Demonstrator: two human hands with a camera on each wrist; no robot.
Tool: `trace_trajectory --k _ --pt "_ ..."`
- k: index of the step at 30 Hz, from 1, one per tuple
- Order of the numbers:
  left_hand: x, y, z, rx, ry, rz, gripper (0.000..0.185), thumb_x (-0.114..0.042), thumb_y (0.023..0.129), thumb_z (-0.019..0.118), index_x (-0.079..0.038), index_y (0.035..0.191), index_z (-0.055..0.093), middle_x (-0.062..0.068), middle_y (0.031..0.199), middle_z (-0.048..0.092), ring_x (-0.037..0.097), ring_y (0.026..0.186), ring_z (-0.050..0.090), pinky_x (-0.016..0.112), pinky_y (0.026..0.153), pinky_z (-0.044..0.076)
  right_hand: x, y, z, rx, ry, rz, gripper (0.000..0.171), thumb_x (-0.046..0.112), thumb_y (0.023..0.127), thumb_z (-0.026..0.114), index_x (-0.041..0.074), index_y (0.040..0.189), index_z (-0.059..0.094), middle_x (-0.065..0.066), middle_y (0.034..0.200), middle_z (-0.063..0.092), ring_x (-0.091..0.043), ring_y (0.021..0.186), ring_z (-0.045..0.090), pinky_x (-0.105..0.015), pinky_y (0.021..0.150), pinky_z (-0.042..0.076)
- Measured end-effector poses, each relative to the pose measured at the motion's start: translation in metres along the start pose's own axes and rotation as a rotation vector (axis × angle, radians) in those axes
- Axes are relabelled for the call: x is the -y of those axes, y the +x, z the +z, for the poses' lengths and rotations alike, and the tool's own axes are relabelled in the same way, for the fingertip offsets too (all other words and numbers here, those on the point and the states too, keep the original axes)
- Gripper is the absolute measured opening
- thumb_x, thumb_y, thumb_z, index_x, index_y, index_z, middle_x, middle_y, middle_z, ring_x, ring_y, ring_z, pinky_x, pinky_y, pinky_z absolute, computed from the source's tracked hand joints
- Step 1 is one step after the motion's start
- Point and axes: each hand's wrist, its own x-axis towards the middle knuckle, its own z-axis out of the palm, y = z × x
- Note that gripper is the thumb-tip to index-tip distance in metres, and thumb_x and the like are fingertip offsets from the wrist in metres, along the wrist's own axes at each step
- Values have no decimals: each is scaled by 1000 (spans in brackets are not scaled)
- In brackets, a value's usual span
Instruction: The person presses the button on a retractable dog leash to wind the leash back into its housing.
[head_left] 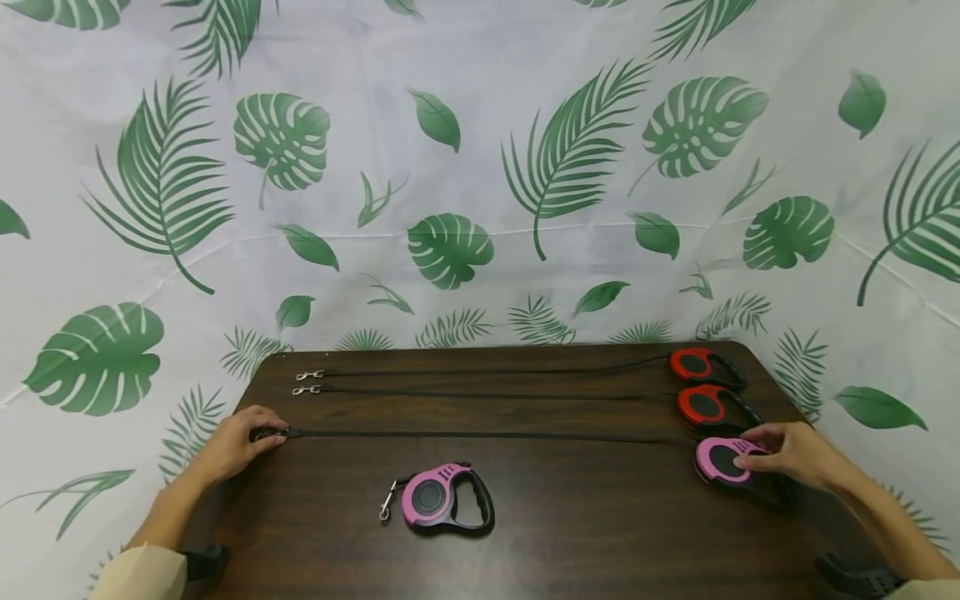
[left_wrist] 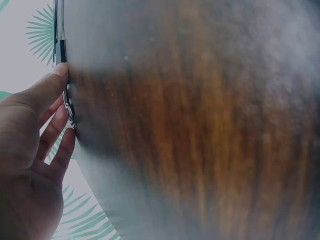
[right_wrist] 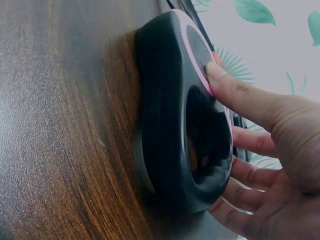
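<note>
A pink retractable leash lies at the table's right side. My right hand grips it, thumb on its pink face and fingers by the black handle. In the right wrist view the thumb of my right hand presses the face of the pink leash. Its black cord runs out leftward across the table. My left hand holds the cord's end near the left edge. The left wrist view shows my left hand pinching the metal clip between thumb and fingertips, against the wood.
Two red leashes lie at the back right, cords stretched left to metal clips. A second pink leash, wound in, sits front centre. The dark wooden table is backed by a leaf-print cloth.
</note>
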Motion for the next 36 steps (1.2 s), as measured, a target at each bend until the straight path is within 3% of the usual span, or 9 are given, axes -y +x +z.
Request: trace_trajectory --k 18,26,36 --pt "-2 2 3 9 -21 14 23 -1 74 92 -11 90 80 1 92 71 23 82 69 42 72 57 8 -1 -2 -12 -4 2 45 32 83 91 -1 109 76 -6 96 76 0 78 57 -25 67 51" --pt "-2 4 2 -9 33 127 25 3 72 91 -7 90 78 2 90 71 24 81 70 43 71 58 8 -2 -2 -21 12 14 46 33 84 92 0 110 73 -7 100 76 -2 80 61 -25 69 52" --pt "3 8 2 -8 88 264 37 9 64 91 -5 92 73 4 90 67 25 79 68 41 69 58 3 -6 1 -81 110 -35 48 22 83 92 -3 114 66 -1 90 70 -2 75 59 -24 64 50"
